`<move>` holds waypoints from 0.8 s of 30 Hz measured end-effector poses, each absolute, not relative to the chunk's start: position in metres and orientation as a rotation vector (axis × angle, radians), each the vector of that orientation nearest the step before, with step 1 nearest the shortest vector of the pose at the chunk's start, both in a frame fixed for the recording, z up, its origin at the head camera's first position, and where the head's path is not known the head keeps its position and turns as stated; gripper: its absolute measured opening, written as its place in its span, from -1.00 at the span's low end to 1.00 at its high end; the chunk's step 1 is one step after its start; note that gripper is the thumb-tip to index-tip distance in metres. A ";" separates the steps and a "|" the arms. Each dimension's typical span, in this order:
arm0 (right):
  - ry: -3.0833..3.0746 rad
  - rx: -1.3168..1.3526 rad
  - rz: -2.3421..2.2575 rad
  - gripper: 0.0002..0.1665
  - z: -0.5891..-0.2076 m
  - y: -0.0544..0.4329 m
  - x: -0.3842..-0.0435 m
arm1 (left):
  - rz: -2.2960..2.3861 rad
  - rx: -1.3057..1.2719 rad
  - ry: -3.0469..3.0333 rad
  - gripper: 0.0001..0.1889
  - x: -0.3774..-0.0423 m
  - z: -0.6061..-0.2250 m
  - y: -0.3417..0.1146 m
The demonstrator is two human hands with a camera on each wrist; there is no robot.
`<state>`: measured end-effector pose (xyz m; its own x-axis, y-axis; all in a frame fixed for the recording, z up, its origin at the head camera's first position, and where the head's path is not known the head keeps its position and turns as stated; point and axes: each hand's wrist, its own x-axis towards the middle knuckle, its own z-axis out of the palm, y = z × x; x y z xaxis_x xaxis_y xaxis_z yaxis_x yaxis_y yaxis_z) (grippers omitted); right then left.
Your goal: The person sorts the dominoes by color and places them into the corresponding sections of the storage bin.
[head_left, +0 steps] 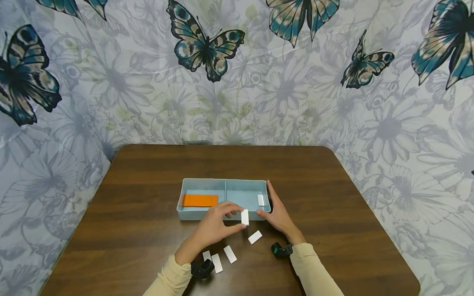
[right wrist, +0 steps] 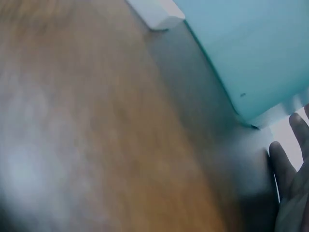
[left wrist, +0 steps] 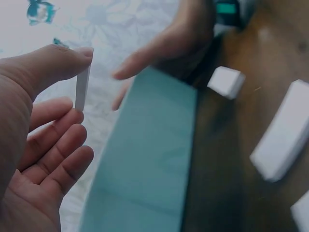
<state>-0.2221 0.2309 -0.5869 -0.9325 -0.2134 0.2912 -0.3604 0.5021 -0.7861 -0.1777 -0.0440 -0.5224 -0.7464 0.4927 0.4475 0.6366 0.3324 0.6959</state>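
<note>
Toward the table's (head_left: 333,230) near edge, three loose blocks (head_left: 230,254) lie by the left wristband (head_left: 202,269); a fourth (head_left: 254,237) sits between the hands. And the left hand (head_left: 214,224) pinches a white block (head_left: 245,217), screening part of the box's (head_left: 189,215) near wall! Right hand (head_left: 280,213), fingers straight, at its right end. Inside: orange slab (head_left: 200,200) left of the divider (head_left: 225,190), white piece (head_left: 261,200) right. Past the far edge, butterfly backdrop (head_left: 148,102).

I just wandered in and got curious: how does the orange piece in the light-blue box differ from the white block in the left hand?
The orange piece is larger than the white block. The orange piece sits inside the light-blue box, while the left hand pinches the white block. Both look plain and oblong.
</note>
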 end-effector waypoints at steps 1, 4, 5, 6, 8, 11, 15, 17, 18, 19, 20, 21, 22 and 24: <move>-2.597 0.502 1.407 0.34 -0.586 0.230 -0.223 | -1.374 -1.029 -2.438 -0.60 -0.180 -0.519 -0.045; -2.637 0.518 1.415 0.37 -0.585 0.228 -0.224 | -1.368 -1.001 -2.460 -0.61 -0.186 -0.514 -0.048; -2.648 0.522 1.418 0.37 -0.585 0.228 -0.225 | -1.374 -0.997 -2.469 -0.60 -0.188 -0.513 -0.049; -2.654 0.526 1.426 0.37 -0.584 0.228 -0.225 | -1.373 -0.995 -2.478 -0.60 -0.190 -0.513 -0.048; -2.665 0.522 1.448 0.35 -0.583 0.228 -0.226 | -1.367 -0.995 -2.489 -0.61 -0.194 -0.513 -0.048; -2.668 0.512 1.473 0.32 -0.582 0.229 -0.227 | -1.349 -0.995 -2.503 -0.61 -0.201 -0.511 -0.046; -2.645 0.512 1.490 0.33 -0.581 0.231 -0.228 | -1.268 -0.964 -2.568 -0.60 -0.212 -0.503 -0.041; -2.636 0.526 1.483 0.34 -0.581 0.232 -0.228 | -1.210 -0.945 -2.625 -0.59 -0.217 -0.500 -0.038; -2.637 0.527 1.477 0.35 -0.581 0.232 -0.227 | -1.184 -0.941 -2.652 -0.59 -0.220 -0.499 -0.036; -2.642 0.527 1.464 0.34 -0.581 0.232 -0.227 | -1.159 -0.941 -2.677 -0.59 -0.222 -0.498 -0.034; -2.650 0.527 1.446 0.34 -0.582 0.231 -0.226 | -1.139 -0.945 -2.697 -0.59 -0.224 -0.497 -0.033; -2.655 0.527 1.430 0.33 -0.582 0.231 -0.226 | -1.129 -0.954 -2.715 -0.59 -0.227 -0.496 -0.031; -2.661 0.527 1.416 0.32 -0.583 0.231 -0.226 | -1.113 -0.965 -2.730 -0.59 -0.229 -0.496 -0.029; -2.659 0.528 1.402 0.30 -0.584 0.230 -0.226 | -1.116 -0.988 -2.754 -0.59 -0.234 -0.494 -0.026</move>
<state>-0.2256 0.2300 -0.5837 -0.9363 -0.2597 0.2363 -0.3417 0.5192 -0.7834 -0.2335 -0.0257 -0.4944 -0.8010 0.5512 0.2336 0.5583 0.5469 0.6238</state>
